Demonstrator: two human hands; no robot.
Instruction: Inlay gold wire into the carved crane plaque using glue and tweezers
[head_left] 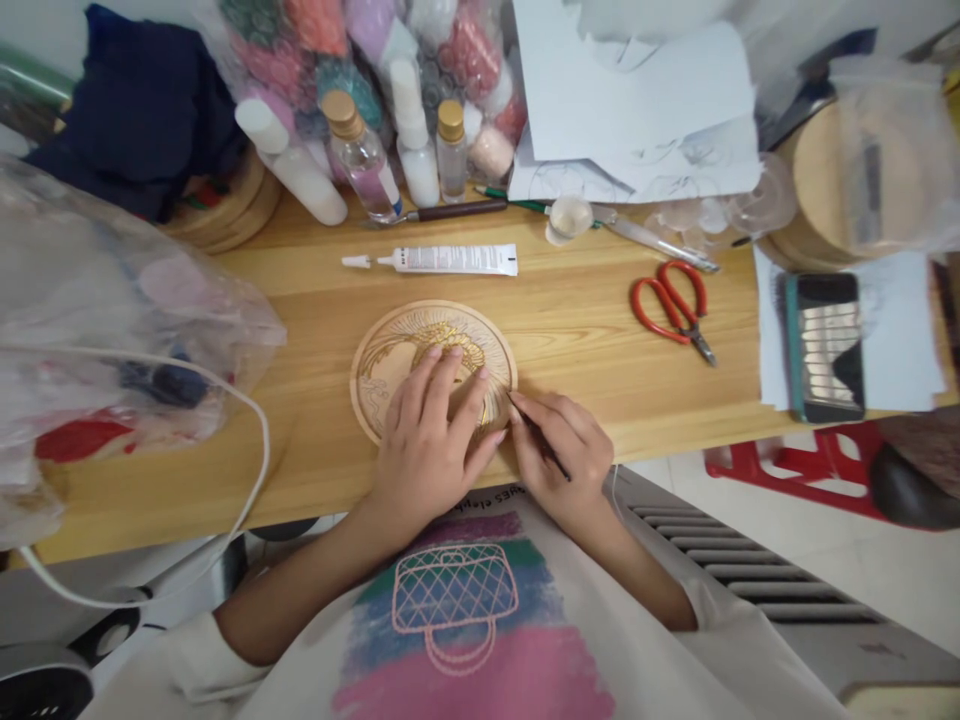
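Pointing a slim tool at the disc's right rim

We have the gold-patterned round wooden disc [420, 342] near the counter's [300, 400] front edge, with no long axis of its own. Our left hand [431, 440] is nearer, spread ungrasping over it. Our right hand [564, 442], just beyond its right rim, pinches the slim dark tool [556, 460], which slants from that rim toward the front edge and rightward; tip contact we cannot tell.

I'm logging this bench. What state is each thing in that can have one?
Left hand: open, resting on the wooden disc
Right hand: closed around a thin dark tool
Wooden disc: flat, partly covered
White tube: lying, apparently capped
Small gold-topped bottle: upright, closed
Red-handled pliers: lying, untouched
Phone: face up; whether lit, unclear
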